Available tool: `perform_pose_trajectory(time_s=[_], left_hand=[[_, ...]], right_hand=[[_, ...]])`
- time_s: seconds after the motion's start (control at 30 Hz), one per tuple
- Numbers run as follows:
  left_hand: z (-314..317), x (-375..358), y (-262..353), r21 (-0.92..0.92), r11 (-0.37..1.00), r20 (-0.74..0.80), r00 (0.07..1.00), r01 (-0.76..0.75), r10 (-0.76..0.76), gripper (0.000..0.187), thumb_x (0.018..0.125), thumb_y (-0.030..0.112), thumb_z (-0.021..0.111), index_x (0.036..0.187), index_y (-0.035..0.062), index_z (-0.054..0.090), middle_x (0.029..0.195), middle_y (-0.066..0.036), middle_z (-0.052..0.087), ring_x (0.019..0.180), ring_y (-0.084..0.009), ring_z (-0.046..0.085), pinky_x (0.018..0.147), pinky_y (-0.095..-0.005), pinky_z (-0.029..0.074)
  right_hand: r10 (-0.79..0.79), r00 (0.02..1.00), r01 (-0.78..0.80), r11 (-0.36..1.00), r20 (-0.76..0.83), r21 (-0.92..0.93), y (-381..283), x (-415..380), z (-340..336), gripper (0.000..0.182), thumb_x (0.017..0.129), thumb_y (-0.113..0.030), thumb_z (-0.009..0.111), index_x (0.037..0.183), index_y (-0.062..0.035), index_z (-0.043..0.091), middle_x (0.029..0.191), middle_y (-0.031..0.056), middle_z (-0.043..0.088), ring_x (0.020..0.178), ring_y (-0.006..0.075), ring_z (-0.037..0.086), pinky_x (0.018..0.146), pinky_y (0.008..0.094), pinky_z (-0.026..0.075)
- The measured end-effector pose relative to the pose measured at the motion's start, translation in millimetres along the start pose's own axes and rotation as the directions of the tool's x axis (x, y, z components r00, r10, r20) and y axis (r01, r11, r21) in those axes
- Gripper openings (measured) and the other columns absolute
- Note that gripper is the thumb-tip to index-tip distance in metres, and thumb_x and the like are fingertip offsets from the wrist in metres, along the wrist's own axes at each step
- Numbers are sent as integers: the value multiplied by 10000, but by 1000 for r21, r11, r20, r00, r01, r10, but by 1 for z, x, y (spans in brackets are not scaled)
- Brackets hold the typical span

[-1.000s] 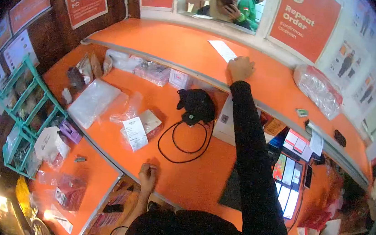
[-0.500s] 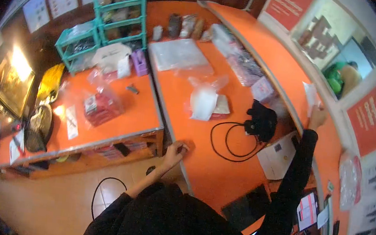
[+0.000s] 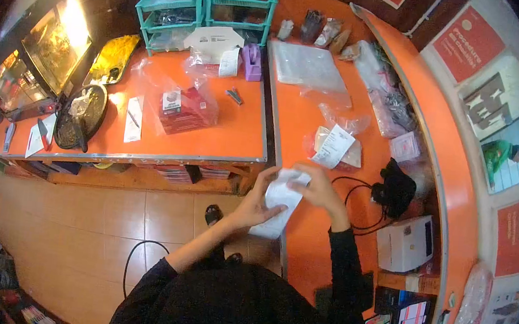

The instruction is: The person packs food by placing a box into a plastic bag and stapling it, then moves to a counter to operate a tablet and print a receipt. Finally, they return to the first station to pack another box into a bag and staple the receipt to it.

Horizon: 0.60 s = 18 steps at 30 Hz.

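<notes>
A long white paper slip, looking like a receipt (image 3: 276, 211), is held in front of my body by both hands. My left hand (image 3: 251, 207) grips its left side, thumb across the paper. At the upper right, my right hand (image 3: 321, 192) has its fingers closed on the top of the slip. Just beyond the hands on the orange counter lies a clear plastic bag with contents (image 3: 352, 156), with another printed receipt (image 3: 335, 146) on top of it. The print on the held slip is too blurred to read.
On the left table (image 3: 230, 137) stand a red box in a clear bag (image 3: 187, 111), a purple tape dispenser (image 3: 252, 63) and a dark round pan (image 3: 81, 115). A white printer (image 3: 404, 243) and a black cable (image 3: 354, 226) are at right. Green racks (image 3: 241, 2) stand behind.
My right hand has come back from the raised right ledge with the white slip. My left hand has met it and now grips the paper too. The view has turned left.
</notes>
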<state>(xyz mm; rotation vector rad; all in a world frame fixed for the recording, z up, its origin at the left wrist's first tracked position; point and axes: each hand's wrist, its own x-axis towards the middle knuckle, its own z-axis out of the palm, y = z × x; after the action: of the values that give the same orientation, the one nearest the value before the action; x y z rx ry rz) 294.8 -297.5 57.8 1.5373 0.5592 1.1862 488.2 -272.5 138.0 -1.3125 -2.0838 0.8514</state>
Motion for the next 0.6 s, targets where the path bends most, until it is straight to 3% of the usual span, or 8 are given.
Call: perform_pose_trajectory(time_s=[0.1,0.17,0.23,0.27,0.4,0.5,0.53,0.6], left_hand=[[-4,7,-17,-195,981,-56,998,23,-35,747,778,-78,631,1400,48,235,1402,-162,312,1316,-239,345,1092,-374,294],[-13,20,-16,25,996,-75,993,-89,90,649,771,-80,614,1350,46,350,1367,-140,406,1272,-218,415,1057,-374,354],[-35,36,-9,21,996,112,990,86,-88,519,768,-60,617,1261,40,489,1280,-102,530,1218,-199,480,1028,-362,386],[-45,45,-1,26,999,112,992,47,-50,437,808,-59,595,1214,98,562,1166,-54,578,1088,-151,541,933,-296,422],[-95,72,21,-140,985,90,992,101,-89,495,798,-66,609,1267,76,541,1229,-63,559,1131,-156,519,959,-303,411],[-128,83,32,-147,989,-31,1000,0,-5,507,786,-73,615,1270,52,530,1228,-61,556,1157,-161,501,993,-313,389],[-140,84,42,-170,984,-49,997,58,-67,565,780,-69,624,1313,49,481,1249,-61,526,1191,-162,471,1022,-319,360],[-159,87,57,-110,994,-183,983,-21,1,603,781,-56,631,1343,54,442,1264,-64,501,1206,-162,457,1031,-325,353]], right_hand=[[83,993,-83,997,-86,8,45,25,-5,400,763,-180,754,1054,58,617,1000,168,675,953,222,646,838,336,490],[40,985,-35,999,-167,32,44,39,-4,359,764,-139,758,1039,54,630,965,122,675,919,193,632,818,316,492],[128,975,-107,987,-183,121,30,64,-7,246,778,-73,727,987,14,631,886,75,654,873,149,621,756,298,500],[84,948,-37,987,-306,157,36,82,-2,225,789,-62,716,981,4,620,867,60,644,862,141,617,744,285,498],[144,816,182,855,-559,486,-17,137,10,177,819,-46,692,965,-22,593,821,25,616,835,117,603,708,247,479],[59,895,169,872,-442,459,-39,183,12,146,833,-51,688,935,-21,588,824,25,615,828,96,581,685,235,458],[-171,863,316,917,-475,244,-38,205,17,155,832,-47,693,950,-15,599,834,28,622,805,90,565,667,234,443],[-189,891,324,901,-412,287,-43,233,26,173,834,-48,695,980,-12,610,851,31,631,789,90,556,675,230,433]])
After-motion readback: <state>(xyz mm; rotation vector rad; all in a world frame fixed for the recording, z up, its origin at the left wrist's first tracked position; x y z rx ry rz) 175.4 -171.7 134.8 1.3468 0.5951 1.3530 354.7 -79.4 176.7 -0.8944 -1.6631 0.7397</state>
